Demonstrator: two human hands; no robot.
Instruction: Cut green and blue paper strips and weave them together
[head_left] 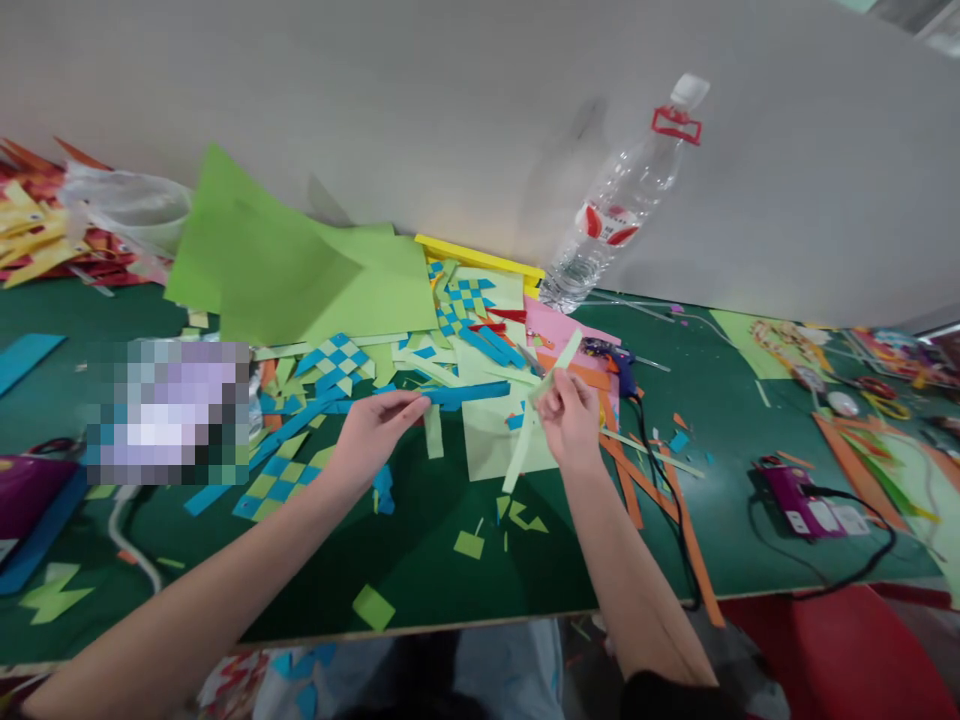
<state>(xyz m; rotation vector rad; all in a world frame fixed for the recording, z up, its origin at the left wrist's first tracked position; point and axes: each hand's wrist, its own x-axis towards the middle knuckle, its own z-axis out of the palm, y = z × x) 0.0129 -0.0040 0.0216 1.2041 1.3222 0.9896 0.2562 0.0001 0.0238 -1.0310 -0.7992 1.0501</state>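
Pinched between the thumb and fingers of my left hand (382,425) is a blue paper strip (480,392) that points right. My right hand (571,418) has closed fingers around a pale green paper strip (519,458), whose ends stick out above and below the fist. Under and between the hands lies a pale green sheet (484,455). Woven blue-and-green paper pieces (337,362) rest just beyond my left hand, and another woven piece (277,482) lies near that forearm. A dark blue glue gun (624,372) with a black cord is to the right of my right hand.
A plastic bottle (600,230) stands against the grey wall beside large green sheets (315,270). Orange strips (694,545) and a purple box with a cable (802,500) lie right. A blurred-out device (180,400) is left. Green scraps (373,607) lie near the front edge.
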